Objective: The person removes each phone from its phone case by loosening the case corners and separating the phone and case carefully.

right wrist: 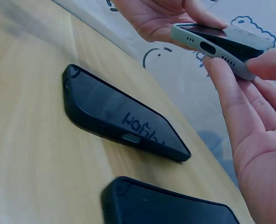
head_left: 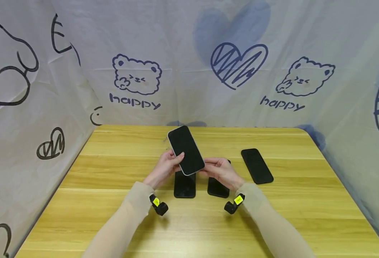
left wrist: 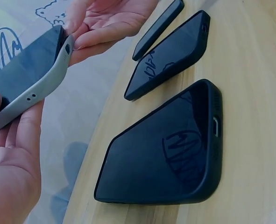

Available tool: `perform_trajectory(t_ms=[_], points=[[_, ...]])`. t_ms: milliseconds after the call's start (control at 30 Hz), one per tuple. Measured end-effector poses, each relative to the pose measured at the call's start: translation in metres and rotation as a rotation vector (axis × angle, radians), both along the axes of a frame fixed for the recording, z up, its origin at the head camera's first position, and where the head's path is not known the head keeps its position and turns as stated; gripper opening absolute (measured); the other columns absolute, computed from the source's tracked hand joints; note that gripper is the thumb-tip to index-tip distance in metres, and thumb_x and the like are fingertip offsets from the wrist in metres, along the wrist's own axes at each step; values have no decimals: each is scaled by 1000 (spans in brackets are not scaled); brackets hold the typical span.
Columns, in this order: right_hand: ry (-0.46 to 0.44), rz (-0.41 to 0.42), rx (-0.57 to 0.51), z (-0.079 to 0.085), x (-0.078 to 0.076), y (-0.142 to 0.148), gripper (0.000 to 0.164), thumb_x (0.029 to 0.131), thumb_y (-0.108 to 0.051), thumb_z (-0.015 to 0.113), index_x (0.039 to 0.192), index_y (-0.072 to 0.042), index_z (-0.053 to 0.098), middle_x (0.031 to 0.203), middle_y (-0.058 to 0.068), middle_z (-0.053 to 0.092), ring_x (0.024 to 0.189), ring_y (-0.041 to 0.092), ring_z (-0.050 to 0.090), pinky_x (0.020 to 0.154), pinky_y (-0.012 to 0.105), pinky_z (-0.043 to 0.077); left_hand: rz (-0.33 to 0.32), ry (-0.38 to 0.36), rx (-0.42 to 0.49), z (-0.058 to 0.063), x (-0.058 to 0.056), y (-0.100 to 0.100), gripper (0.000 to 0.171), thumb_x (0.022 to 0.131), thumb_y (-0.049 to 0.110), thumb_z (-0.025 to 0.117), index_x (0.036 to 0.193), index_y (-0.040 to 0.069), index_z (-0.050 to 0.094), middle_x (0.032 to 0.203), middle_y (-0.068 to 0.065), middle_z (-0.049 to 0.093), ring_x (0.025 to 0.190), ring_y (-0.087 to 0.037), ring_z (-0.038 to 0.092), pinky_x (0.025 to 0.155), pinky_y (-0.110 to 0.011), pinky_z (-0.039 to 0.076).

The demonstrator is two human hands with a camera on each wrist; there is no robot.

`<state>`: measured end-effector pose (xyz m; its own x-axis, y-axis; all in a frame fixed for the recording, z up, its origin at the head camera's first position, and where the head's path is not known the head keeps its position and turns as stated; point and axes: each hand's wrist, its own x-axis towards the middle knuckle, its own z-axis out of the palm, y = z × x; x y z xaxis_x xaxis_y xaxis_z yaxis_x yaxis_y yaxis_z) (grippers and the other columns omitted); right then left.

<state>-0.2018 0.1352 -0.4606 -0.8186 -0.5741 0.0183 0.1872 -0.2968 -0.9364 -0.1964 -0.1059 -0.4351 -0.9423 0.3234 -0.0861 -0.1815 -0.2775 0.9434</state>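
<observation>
Above the table, my left hand (head_left: pixel 165 166) grips a phone (head_left: pixel 186 150) in a pale grey-green case (left wrist: pixel 44 86), thumb lying on its dark screen. The phone is tilted. At its lower right corner my right hand (head_left: pixel 221 172) pinches the case, with the thumb by the phone's edge and fingers under the case. In the right wrist view, the phone's edge stands raised out of the case at that corner, leaving a gap beside the case's port opening (right wrist: pixel 208 47).
Below the hands, a black-cased phone (head_left: pixel 185 186) lies on the wooden table (head_left: pixel 112 208). Another black phone (head_left: pixel 218 190) sits under my right hand, partly hidden by it. Farther right lies a third black phone (head_left: pixel 257 166). A drawn-on white cloth (head_left: pixel 183 71) hangs behind the table.
</observation>
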Motion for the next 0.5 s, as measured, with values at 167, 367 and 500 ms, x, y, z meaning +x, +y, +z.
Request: perform_trajectory(t_ms=[167,367,500], points=[[11,-17,17,5,-2,2,32,99,8,53,128,0,64,111,-2,76,102,10,73,99,32,56,10,-12,33,2,1,-2,26,107,10,46,131,0,48,95,10,76,91,-3,73,82,-22,60],[116,-120,140,14,2,3,45,98,6,55,140,17,45,113,-1,74,100,5,72,95,25,57,99,-26,61,0,2,5,25,107,8,45,131,1,48,96,12,75,92,-2,72,84,-21,59],[230,-290,285,22,8,-2,40,96,6,60,134,17,53,123,25,69,98,1,70,91,19,57,189,-27,87,-2,2,10,27,107,7,47,132,0,48,101,10,73,94,-3,72,85,-21,59]])
